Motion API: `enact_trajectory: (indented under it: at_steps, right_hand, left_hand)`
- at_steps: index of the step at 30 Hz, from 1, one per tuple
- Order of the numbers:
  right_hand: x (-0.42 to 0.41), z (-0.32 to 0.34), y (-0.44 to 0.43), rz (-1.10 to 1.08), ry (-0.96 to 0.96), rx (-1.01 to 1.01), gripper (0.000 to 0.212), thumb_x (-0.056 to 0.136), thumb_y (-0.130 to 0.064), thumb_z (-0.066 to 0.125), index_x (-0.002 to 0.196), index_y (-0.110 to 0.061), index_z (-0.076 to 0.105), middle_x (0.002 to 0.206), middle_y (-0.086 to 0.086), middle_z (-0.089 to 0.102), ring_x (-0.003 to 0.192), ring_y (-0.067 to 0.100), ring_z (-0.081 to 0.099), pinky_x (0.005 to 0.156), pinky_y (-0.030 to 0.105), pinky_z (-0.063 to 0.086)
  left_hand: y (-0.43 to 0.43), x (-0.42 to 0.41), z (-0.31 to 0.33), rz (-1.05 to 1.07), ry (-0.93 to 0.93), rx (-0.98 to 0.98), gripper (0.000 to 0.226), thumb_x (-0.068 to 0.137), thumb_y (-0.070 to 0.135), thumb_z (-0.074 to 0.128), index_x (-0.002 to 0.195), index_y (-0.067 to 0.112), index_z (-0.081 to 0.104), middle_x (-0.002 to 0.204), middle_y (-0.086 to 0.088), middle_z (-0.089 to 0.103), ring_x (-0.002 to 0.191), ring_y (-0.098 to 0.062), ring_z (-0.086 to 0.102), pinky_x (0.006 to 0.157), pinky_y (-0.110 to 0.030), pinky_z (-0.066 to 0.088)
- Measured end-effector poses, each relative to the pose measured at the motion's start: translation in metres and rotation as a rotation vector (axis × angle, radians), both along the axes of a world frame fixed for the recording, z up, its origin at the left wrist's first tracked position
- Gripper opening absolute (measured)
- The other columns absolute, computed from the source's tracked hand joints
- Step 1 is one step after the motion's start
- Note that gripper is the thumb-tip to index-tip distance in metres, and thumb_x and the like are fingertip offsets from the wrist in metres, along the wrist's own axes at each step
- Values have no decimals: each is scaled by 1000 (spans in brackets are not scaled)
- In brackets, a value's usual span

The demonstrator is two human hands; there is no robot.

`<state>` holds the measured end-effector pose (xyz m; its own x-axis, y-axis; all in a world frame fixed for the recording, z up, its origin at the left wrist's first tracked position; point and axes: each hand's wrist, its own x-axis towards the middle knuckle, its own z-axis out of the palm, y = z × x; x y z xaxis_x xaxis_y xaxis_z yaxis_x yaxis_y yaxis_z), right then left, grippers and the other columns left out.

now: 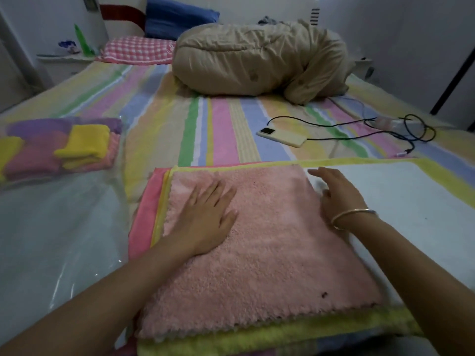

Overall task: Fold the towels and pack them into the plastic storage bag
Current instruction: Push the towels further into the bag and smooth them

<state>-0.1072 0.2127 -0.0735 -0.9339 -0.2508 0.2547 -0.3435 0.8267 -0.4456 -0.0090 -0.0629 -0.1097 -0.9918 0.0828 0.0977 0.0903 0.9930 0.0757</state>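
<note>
A pink fluffy towel (270, 253) lies flat on top of a stack of towels in front of me, with a yellow towel (257, 340) and a darker pink towel (144, 214) showing at the edges. My left hand (208, 217) rests flat on the pink towel, fingers straight. My right hand (336, 194) hovers or touches at the towel's right edge, fingers relaxed, over a white towel (411, 201). The clear plastic storage bag (59, 227) lies to the left and holds several folded towels (82, 145) in yellow, pink and purple.
All of this sits on a bed with a striped sheet (218, 124). A phone (282, 136) with a black charging cable (385, 129) lies beyond the stack. A bundled beige quilt (257, 60) and pillows (138, 50) fill the far end.
</note>
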Motion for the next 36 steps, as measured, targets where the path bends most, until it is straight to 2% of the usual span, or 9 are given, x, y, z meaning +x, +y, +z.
enact_trajectory:
  at_steps: [3,8,13,17,20,23,26,31,36]
  right_hand:
    - [20,-7,53,17,-72,181,60,90,-14,59,144,-26,38,151,6,34,137,26,32,111,35,26]
    - [72,-4,96,339,-100,120,86,74,-42,75,144,-40,24,148,-16,27,135,5,27,112,30,25]
    - [109,-1,100,512,52,-78,58,77,-57,61,131,-38,52,142,-12,46,129,6,44,104,20,37]
    - [115,5,82,518,126,-209,27,83,-45,61,99,-26,71,127,-9,60,120,10,53,98,26,43]
    - [109,12,64,456,124,-303,36,87,-45,55,103,-17,71,118,-12,65,116,6,56,97,21,44]
    - [103,20,47,386,105,-375,38,87,-48,51,100,-17,70,102,-10,70,104,6,63,90,19,47]
    - [96,25,32,341,93,-484,36,88,-43,52,82,-10,65,76,0,64,78,5,63,73,20,49]
    - [83,31,18,252,79,-556,62,81,-52,50,81,10,60,72,30,54,62,11,45,57,27,36]
    - [62,23,9,138,71,-556,99,69,-86,39,88,9,61,79,34,58,64,41,50,60,30,35]
  left_hand:
    - [0,-1,-2,-6,20,-20,80,82,61,-11,155,30,1,163,3,-2,149,-10,-10,120,-42,-7]
    - [1,-1,-2,-13,143,48,76,86,56,7,152,24,28,159,-3,24,148,-18,18,121,-44,8]
    - [33,15,25,-165,382,274,38,88,29,41,115,15,63,118,-4,65,107,-25,61,96,-42,46]
    - [95,59,57,-255,131,638,33,86,52,49,102,27,64,93,15,65,81,0,62,77,-32,53]
    - [122,85,69,-242,-13,550,58,72,77,52,114,37,54,100,19,64,87,3,60,78,-27,52]
    - [117,93,66,-196,119,250,45,83,49,59,122,33,43,112,12,56,101,-13,55,74,-31,46]
    - [83,99,59,-106,114,229,37,84,19,54,118,32,47,108,7,60,99,-21,58,73,-35,49]
    - [0,121,79,40,-163,484,24,66,24,54,87,37,57,81,14,67,78,-2,62,68,-26,48]
    - [-51,125,89,194,-232,704,37,67,31,61,94,6,68,87,-15,70,80,-29,66,68,-36,52]
